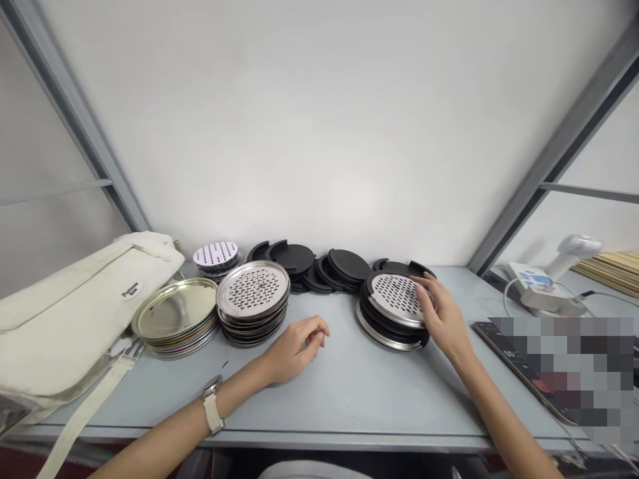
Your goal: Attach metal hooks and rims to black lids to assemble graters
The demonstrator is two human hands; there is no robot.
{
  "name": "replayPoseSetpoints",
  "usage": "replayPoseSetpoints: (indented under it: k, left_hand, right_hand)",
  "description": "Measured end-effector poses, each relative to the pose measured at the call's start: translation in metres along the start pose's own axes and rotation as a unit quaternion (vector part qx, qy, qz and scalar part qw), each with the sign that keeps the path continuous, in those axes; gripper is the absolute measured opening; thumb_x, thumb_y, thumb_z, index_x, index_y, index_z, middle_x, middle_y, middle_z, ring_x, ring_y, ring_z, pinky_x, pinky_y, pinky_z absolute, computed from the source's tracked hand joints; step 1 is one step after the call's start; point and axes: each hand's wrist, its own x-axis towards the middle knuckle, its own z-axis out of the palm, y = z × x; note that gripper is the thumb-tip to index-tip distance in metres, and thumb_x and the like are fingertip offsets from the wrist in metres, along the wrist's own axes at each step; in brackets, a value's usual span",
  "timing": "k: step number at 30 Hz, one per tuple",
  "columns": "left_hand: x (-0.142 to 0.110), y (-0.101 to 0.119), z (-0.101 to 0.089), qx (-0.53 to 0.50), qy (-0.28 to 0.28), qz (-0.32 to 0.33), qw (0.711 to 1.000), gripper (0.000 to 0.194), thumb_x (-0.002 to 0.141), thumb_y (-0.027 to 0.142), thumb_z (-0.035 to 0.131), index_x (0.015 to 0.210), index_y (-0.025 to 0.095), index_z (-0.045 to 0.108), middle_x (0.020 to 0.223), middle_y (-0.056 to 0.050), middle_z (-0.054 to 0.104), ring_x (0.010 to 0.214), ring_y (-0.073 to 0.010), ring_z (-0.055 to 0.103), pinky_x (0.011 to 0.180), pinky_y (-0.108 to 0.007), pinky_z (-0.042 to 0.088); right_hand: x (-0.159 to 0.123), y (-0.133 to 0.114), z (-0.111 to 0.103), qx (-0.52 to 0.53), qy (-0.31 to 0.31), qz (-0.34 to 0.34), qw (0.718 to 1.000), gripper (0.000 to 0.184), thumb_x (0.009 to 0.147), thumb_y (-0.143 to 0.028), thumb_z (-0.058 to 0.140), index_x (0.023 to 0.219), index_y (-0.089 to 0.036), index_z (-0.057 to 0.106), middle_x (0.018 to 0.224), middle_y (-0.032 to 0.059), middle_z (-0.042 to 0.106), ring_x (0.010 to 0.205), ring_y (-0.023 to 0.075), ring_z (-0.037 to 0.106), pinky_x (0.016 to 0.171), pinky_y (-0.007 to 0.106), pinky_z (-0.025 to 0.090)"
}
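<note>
My right hand (442,316) is at the right edge of a round perforated metal grater disc (397,296), its thumb and fingers gripping the rim. That disc sits on a stack of black round holders (382,322) with metal rims showing lower down. My left hand (299,346) rests on the table with its fingers curled in and nothing visible in them. Close to its left stands a stack of similar grater discs (253,289). Further left is a stack of gold-toned round metal lids (174,309).
Loose black round holders (349,266) lie along the wall, near a small stack topped by a lilac slotted disc (215,254). A cream bag (84,299) lies at left. On the right are a phone (514,362) and a white device with a cable (544,289).
</note>
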Motion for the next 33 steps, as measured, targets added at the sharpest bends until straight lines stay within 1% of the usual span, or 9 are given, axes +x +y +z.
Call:
replayPoseSetpoints:
  k: [6,9,12,14,16,18,23,27,33]
  left_hand:
    - [-0.001,0.001,-0.001,0.016,-0.002,0.004,1.000,0.015,0.097,0.020,0.037,0.095,0.019,0.051,0.081,0.000,0.057,0.065,-0.0101,0.054,0.063,-0.022,0.043]
    - [-0.001,0.001,-0.001,0.022,-0.003,0.006,1.000,0.016,0.097,0.020,0.036,0.095,0.019,0.052,0.081,0.000,0.057,0.065,-0.0103,0.054,0.063,-0.022,0.043]
    - [0.000,0.002,-0.001,0.022,-0.002,0.004,1.000,0.017,0.096,0.020,0.035,0.096,0.018,0.052,0.082,-0.001,0.058,0.064,-0.0106,0.054,0.063,-0.023,0.043]
    - [0.000,0.004,-0.001,0.023,-0.005,0.002,1.000,0.017,0.096,0.020,0.036,0.095,0.018,0.052,0.082,-0.001,0.058,0.065,-0.0108,0.054,0.062,-0.023,0.044]
    - [0.000,0.005,-0.002,0.026,-0.007,0.003,1.000,0.017,0.096,0.019,0.036,0.095,0.018,0.053,0.081,-0.001,0.058,0.064,-0.0109,0.054,0.062,-0.023,0.044]
    - [0.000,0.006,-0.002,0.028,-0.007,0.005,1.000,0.017,0.095,0.019,0.037,0.096,0.018,0.054,0.080,-0.001,0.058,0.064,-0.0112,0.054,0.062,-0.023,0.044]
    - [0.000,0.007,-0.002,0.036,-0.006,0.014,0.999,0.017,0.095,0.017,0.037,0.095,0.018,0.055,0.080,-0.001,0.057,0.064,-0.0110,0.054,0.064,-0.023,0.044]
    - [0.001,0.006,-0.002,0.039,-0.012,0.014,0.999,0.017,0.095,0.016,0.037,0.094,0.018,0.054,0.080,0.000,0.056,0.064,-0.0106,0.054,0.065,-0.023,0.043]
    - [0.000,0.007,-0.003,0.050,-0.016,0.011,0.999,0.018,0.095,0.016,0.037,0.095,0.018,0.055,0.082,-0.001,0.057,0.065,-0.0110,0.054,0.065,-0.023,0.044]
  right_hand:
    - [0.001,0.008,0.004,-0.014,-0.027,0.001,1.000,0.043,0.093,-0.051,0.036,0.109,-0.022,0.064,0.127,0.0119,0.061,0.121,0.0297,0.053,0.104,0.049,0.037]
    - [0.002,0.010,0.003,0.025,-0.005,0.029,0.999,0.043,0.093,-0.052,0.037,0.113,-0.024,0.061,0.128,0.0103,0.059,0.122,0.0292,0.052,0.105,0.049,0.036]
    - [0.005,0.014,0.001,0.109,0.027,0.124,0.986,0.046,0.085,-0.054,0.050,0.118,-0.023,0.056,0.124,0.0108,0.060,0.116,0.0292,0.056,0.096,0.044,0.045]
    - [0.007,0.017,-0.002,0.166,0.003,0.210,0.964,0.052,0.077,-0.054,0.061,0.119,-0.023,0.056,0.115,0.0098,0.064,0.103,0.0277,0.062,0.081,0.038,0.052]
    - [0.008,0.018,-0.004,0.201,-0.034,0.279,0.938,0.056,0.072,-0.052,0.066,0.118,-0.023,0.057,0.100,0.0065,0.067,0.085,0.0242,0.066,0.065,0.032,0.053]
    - [0.008,0.018,-0.006,0.225,-0.047,0.313,0.922,0.055,0.069,-0.050,0.068,0.117,-0.024,0.057,0.086,0.0028,0.067,0.071,0.0203,0.064,0.054,0.027,0.048]
    - [0.008,0.018,-0.006,0.265,-0.014,0.352,0.898,0.042,0.064,-0.042,0.068,0.100,-0.022,0.060,0.075,0.0007,0.063,0.059,0.0155,0.057,0.045,0.022,0.037]
    - [0.007,0.024,-0.004,0.232,-0.009,0.338,0.912,0.036,0.065,-0.042,0.065,0.095,-0.022,0.059,0.076,0.0001,0.062,0.061,0.0160,0.056,0.046,0.023,0.036]
    - [0.006,0.024,-0.002,0.208,-0.015,0.324,0.923,0.037,0.066,-0.046,0.065,0.095,-0.024,0.057,0.073,0.0004,0.063,0.069,0.0205,0.061,0.053,0.027,0.042]
